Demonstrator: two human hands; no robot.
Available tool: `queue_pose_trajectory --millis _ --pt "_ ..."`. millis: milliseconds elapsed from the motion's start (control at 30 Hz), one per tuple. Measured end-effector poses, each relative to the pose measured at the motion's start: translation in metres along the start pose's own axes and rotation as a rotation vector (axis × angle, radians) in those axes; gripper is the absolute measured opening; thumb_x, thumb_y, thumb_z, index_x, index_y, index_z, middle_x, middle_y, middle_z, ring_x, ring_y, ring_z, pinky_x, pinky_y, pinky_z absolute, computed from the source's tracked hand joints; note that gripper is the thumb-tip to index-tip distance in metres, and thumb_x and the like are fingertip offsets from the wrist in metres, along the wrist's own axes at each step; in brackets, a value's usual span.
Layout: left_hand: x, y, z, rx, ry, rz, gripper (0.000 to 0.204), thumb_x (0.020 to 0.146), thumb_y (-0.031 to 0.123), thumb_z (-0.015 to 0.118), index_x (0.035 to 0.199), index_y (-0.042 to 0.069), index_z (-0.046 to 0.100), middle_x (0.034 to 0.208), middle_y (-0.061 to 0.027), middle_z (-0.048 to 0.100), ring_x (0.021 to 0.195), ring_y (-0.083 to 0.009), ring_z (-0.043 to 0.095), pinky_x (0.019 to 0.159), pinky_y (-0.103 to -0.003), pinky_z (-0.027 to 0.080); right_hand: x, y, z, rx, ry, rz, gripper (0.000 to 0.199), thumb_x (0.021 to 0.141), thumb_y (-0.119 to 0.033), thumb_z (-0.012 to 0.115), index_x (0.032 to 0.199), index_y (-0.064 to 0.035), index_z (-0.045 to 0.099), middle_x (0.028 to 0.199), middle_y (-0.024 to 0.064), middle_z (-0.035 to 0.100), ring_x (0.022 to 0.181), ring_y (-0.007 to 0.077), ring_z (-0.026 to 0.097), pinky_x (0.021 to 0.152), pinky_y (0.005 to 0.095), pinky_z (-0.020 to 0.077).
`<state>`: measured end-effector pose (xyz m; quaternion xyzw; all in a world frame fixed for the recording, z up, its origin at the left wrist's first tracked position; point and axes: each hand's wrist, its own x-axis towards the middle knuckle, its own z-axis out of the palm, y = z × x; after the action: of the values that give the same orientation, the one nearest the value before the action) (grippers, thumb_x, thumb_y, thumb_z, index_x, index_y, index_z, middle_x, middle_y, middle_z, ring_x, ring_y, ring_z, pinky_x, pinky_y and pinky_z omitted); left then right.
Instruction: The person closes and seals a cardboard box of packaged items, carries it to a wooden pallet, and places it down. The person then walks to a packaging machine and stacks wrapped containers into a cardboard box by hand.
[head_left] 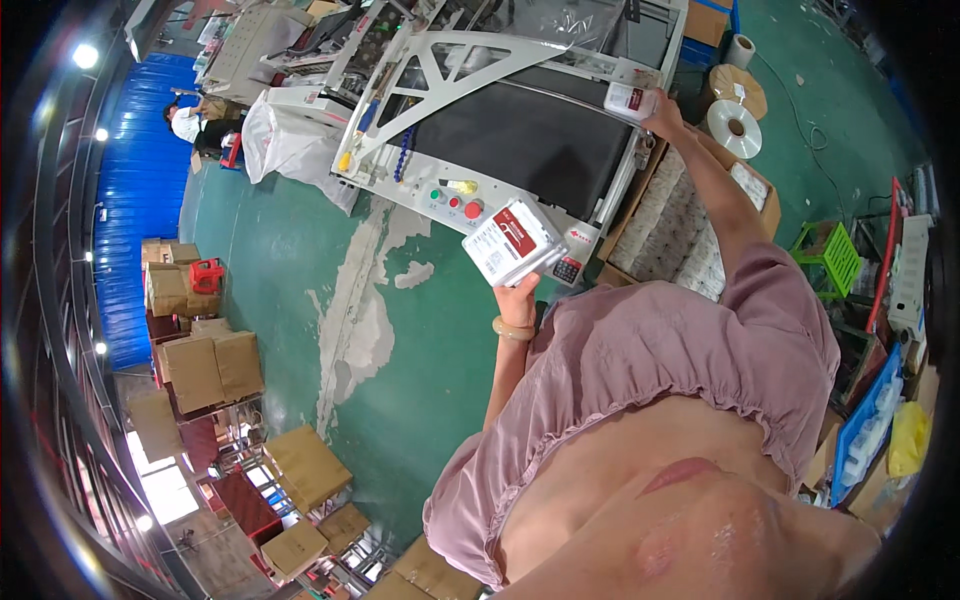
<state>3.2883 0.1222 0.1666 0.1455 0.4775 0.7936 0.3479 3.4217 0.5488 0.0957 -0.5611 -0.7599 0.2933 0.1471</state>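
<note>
My left hand (pixel 517 302) is closed under a small stack of flat white packs (pixel 512 243) with red-and-white labels, held up before the machine's control panel (pixel 445 198). My right arm reaches out to the far right corner of the machine. There my right hand (pixel 664 116) grips another white pack (pixel 628 101) with a similar label, at the edge of the black conveyor belt (pixel 500 130). How my right fingers wrap round it is partly hidden. Between my body and the belt's right side stands an open carton (pixel 771 212) holding rows of whitish wrapped packs.
The machine's white slotted frame (pixel 440 62) spans the belt. Rolls of film (pixel 733 128) stand beyond the carton, with a green crate (pixel 830 262) to the right. Cardboard boxes (pixel 210 365) are stacked at left. A person (pixel 187 122) sits far off near a white sack (pixel 290 150).
</note>
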Motion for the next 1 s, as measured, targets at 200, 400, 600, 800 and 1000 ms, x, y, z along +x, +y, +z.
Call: queue_pose_trajectory --millis 200,400,600,800,1000 --pt "0.004 0.000 0.008 -0.068 -0.022 -0.105 0.065 0.062 -0.005 0.072 0.120 0.002 0.043 0.112 -0.0077 0.054 0.100 -0.0200 0.053 0.088 -0.032 0.042 -0.013 -0.034 -0.009 0.076 0.038 -0.297 0.065 0.063 -0.014 0.070 0.122 -0.0044 0.043 0.103 0.0183 0.060 0.088 0.0250 0.063 0.076 0.0344 0.0496" --pt "0.009 -0.014 -0.003 -0.006 -0.020 -0.035 0.080 0.058 -0.002 0.076 0.125 0.005 0.033 0.114 -0.0072 0.050 0.104 -0.0205 0.051 0.091 -0.034 0.040 -0.127 -0.142 -0.072 0.583 -0.542 -0.698 0.038 0.073 -0.011 0.068 0.109 -0.0045 0.058 0.082 0.0040 0.057 0.057 0.0071 0.047 0.052 0.0213 0.0384" --pt "0.013 -0.011 0.018 0.042 -0.106 -0.010 0.090 0.059 0.000 0.076 0.132 0.007 0.024 0.121 -0.0087 0.046 0.112 -0.0224 0.047 0.095 -0.036 0.039 -0.207 -0.183 -0.131 0.190 -0.527 -1.099 0.085 0.054 -0.028 0.080 0.126 -0.0055 0.041 0.090 0.0062 0.052 0.072 0.0170 0.054 0.062 0.0276 0.0436" --pt "0.008 -0.002 0.032 0.052 -0.126 0.050 0.091 0.060 -0.003 0.074 0.134 0.007 0.022 0.125 -0.0092 0.044 0.113 -0.0233 0.047 0.096 -0.038 0.039 -0.211 -0.184 -0.122 0.149 -0.449 -1.158 0.091 0.051 -0.033 0.079 0.126 -0.0011 0.038 0.086 0.0102 0.055 0.077 0.0245 0.058 0.066 0.0317 0.0466" --pt "0.007 0.001 0.038 0.049 -0.152 0.036 0.091 0.060 -0.003 0.073 0.134 0.007 0.021 0.124 -0.0096 0.045 0.113 -0.0235 0.047 0.094 -0.038 0.041 -0.211 -0.182 -0.114 0.256 -0.467 -1.141 0.079 0.055 -0.026 0.077 0.121 -0.0006 0.042 0.079 0.0092 0.056 0.068 0.0203 0.057 0.060 0.0290 0.0463"
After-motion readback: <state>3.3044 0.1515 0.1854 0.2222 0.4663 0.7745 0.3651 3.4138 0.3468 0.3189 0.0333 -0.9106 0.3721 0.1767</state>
